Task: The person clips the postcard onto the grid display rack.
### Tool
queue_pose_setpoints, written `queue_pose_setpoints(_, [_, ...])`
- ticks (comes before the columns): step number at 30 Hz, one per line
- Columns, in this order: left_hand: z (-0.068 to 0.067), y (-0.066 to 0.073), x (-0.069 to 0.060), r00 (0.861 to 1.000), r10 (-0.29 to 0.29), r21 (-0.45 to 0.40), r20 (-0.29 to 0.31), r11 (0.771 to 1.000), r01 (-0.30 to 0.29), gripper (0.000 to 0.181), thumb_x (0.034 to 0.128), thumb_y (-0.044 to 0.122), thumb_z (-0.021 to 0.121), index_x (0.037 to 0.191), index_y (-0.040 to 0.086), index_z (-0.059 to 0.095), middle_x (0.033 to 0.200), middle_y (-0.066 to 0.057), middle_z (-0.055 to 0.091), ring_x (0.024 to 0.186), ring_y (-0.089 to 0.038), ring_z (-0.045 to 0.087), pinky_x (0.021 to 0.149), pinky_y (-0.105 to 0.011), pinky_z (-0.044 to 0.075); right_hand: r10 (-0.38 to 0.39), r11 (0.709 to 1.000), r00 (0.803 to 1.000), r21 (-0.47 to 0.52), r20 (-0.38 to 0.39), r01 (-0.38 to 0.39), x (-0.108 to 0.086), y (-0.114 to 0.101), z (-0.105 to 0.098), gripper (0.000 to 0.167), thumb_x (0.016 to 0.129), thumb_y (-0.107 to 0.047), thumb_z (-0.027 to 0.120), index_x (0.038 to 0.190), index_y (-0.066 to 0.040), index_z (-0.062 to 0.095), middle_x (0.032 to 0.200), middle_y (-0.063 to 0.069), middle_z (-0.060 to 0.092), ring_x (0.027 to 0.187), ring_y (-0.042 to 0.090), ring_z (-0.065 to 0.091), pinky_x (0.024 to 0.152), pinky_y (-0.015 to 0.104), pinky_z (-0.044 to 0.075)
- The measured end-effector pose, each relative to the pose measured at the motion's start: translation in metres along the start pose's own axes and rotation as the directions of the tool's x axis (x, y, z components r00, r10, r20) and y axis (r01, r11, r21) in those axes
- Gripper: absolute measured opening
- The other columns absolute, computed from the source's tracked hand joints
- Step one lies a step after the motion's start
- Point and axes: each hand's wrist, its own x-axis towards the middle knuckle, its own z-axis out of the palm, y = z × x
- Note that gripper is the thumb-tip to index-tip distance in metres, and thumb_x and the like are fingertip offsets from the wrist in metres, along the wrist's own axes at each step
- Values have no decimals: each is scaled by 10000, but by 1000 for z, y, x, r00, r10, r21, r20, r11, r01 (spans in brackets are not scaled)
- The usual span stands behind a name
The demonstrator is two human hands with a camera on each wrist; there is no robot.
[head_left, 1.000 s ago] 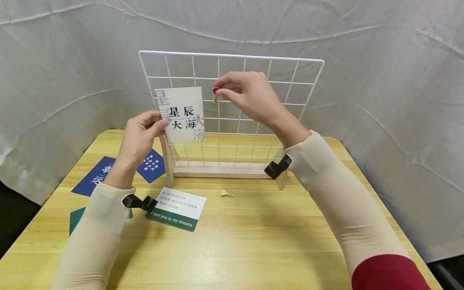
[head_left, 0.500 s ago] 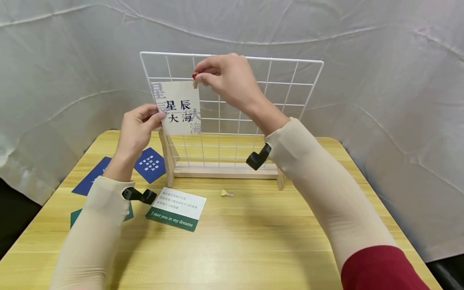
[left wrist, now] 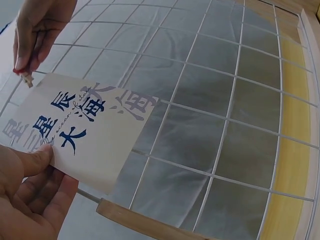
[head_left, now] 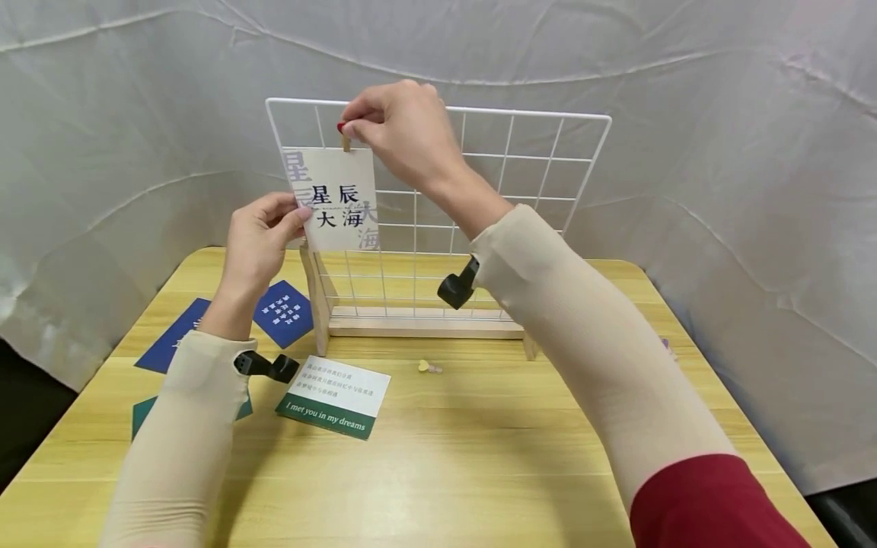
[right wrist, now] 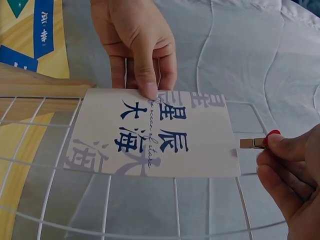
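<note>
My left hand [head_left: 256, 240] pinches the left edge of a white card [head_left: 336, 202] with dark blue characters, holding it against the upper left of a white wire grid [head_left: 527, 157]. Above the card's top edge, my right hand [head_left: 411, 137] pinches a small wooden clip [head_left: 346, 142] with a red top. In the right wrist view a small gap shows between the clip [right wrist: 252, 143] and the edge of the card [right wrist: 200, 135]. The left wrist view shows my thumb on the face of the card [left wrist: 110, 145].
The grid stands in a wooden base [head_left: 425, 327]. On the table [head_left: 438, 472] lie a yellow heart clip [head_left: 424, 366], a white and green card [head_left: 332, 396], two blue cards [head_left: 283, 313] and a green one partly under my left arm. A small purple item [head_left: 667, 346] lies at right.
My right hand has moved left and up with the red clip, from beside the card to above its top edge. The card has shifted slightly up and left in my left hand.
</note>
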Motion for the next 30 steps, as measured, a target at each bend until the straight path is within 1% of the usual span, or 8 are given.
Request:
queue_pose_setpoints(5, [2, 0, 0, 1000, 10, 29, -10, 1000, -9, 296, 950, 194, 643, 1202, 46, 686, 1107, -103, 675, 892, -130, 625, 785, -186, 525, 10, 999, 1000, -49, -11, -10, 6, -6, 5, 136, 929, -273, 694, 1023, -216, 775, 1014, -116, 729, 906, 24, 655, 799, 183, 461])
queue_pose_setpoints(10, [6, -2, 0, 999, 19, 18, -28, 1000, -18, 296, 944, 189, 651, 1198, 44, 686, 1094, -105, 671, 890, -124, 634, 783, -197, 532, 28, 993, 999, -118, -29, -31, 10, -10, 9, 135, 939, -265, 682, 1031, -232, 775, 1015, -131, 726, 898, 29, 647, 798, 185, 451])
queue_pose_setpoints(14, [9, -1, 0, 998, 33, 22, -52, 999, -32, 277, 942, 185, 659, 1180, 46, 697, 1089, -108, 682, 877, -122, 634, 772, -192, 532, 49, 989, 999, -136, -23, -52, 13, -9, 12, 137, 947, -264, 672, 1032, -235, 776, 1021, -133, 725, 901, 42, 648, 780, 193, 460])
queue_pose_setpoints(17, [11, 0, 0, 997, 45, 37, -70, 998, -43, 262, 948, 186, 657, 1162, 43, 705, 1078, -116, 691, 855, -125, 625, 754, -180, 526, 53, 985, 998, -161, -21, -56, 15, -8, 12, 135, 944, -283, 674, 1025, -254, 778, 1022, -145, 721, 929, 42, 637, 819, 200, 452])
queue_pose_setpoints(22, [13, 0, 1, 996, 39, 56, -75, 998, -35, 251, 958, 182, 645, 1155, 39, 707, 1077, -124, 697, 840, -116, 623, 748, -179, 526, 60, 978, 998, -200, -20, -62, 17, -9, 11, 130, 936, -315, 679, 1015, -284, 778, 1021, -173, 713, 969, 23, 611, 889, 205, 420])
queue_pose_setpoints(27, [13, 1, 2, 997, 31, 64, -72, 998, -27, 259, 958, 183, 646, 1163, 34, 704, 1083, -140, 696, 840, -112, 635, 744, -182, 533, 85, 975, 996, -204, -3, -84, 18, -11, 12, 133, 943, -320, 669, 1014, -287, 777, 1012, -171, 712, 967, 26, 610, 883, 207, 420])
queue_pose_setpoints(30, [12, 2, 2, 997, 23, 70, -71, 997, -18, 279, 954, 195, 650, 1178, 36, 699, 1095, -148, 693, 848, -119, 635, 741, -178, 532, 100, 971, 995, -218, -12, -101, 19, -13, 14, 146, 952, -316, 655, 1028, -282, 775, 1029, -163, 711, 992, 36, 609, 891, 211, 424])
